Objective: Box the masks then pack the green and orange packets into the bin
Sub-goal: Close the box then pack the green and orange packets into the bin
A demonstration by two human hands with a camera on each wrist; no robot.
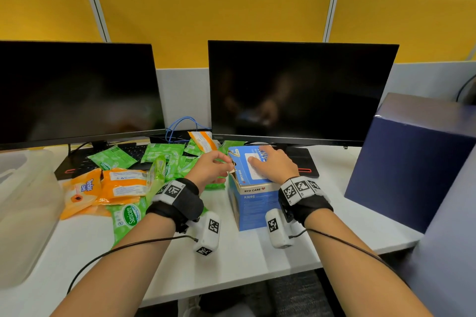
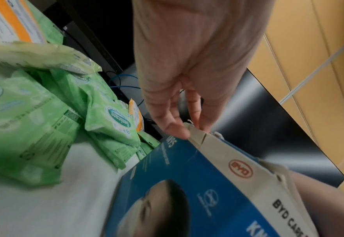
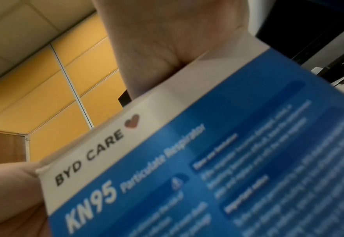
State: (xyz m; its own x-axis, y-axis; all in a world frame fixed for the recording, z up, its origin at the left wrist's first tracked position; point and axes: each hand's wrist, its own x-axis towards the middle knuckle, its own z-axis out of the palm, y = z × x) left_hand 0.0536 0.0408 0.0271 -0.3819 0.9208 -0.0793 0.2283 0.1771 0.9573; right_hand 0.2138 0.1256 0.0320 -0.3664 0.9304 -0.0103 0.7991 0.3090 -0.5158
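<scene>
Even, bright indoor light falls on the tabletop (image 1: 247, 252), with only soft shadows below the fingers (image 1: 253, 161). The head view bows straight lines at its edges, and both dark monitors (image 1: 301, 92) carry faint reflections. The wrist views are soft: print on the mask box (image 3: 238, 160) smears, perhaps from motion, and the green packets (image 2: 25, 128) left of the fingers (image 2: 173, 126) blur.

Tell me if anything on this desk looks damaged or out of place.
The mask box has a torn, frayed flap at its top corner, where the left hand pinches it. The right hand presses the lid flat. Green packets and orange packets lie in a loose heap, some spilling onto the keyboard.
</scene>
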